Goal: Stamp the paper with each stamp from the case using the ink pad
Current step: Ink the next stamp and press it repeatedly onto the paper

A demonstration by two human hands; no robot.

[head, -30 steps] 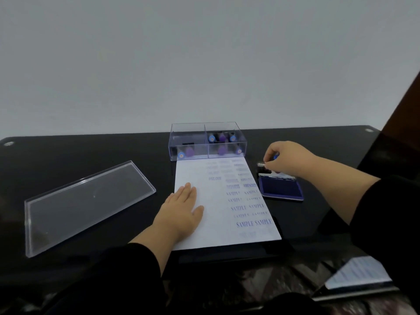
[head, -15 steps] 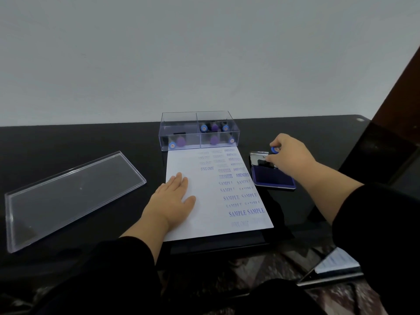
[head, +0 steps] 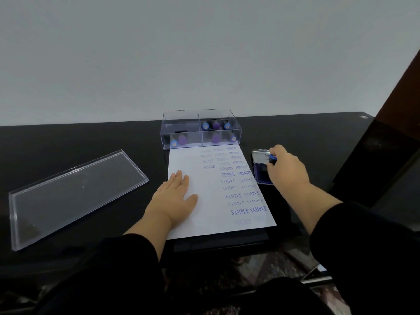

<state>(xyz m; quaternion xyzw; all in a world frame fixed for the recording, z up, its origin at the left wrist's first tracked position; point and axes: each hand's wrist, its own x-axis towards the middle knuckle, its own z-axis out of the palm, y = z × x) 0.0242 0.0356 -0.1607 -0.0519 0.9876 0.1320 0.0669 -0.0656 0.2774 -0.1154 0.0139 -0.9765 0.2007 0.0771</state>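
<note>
The paper (head: 211,196) is pressed flat by the spread left hand (head: 175,198), below the case (head: 201,128). Right of the sheet, a blue-topped stamp (head: 272,159) (mostly hidden) is pinched by the right hand (head: 287,169) over the ink pad (head: 261,171).

Dim, soft light (slight blur)

Bare table (head: 91,137) is lying open at ten o'clock; the case (head: 201,128) is blocking twelve, the lid (head: 75,194) nine.
</note>
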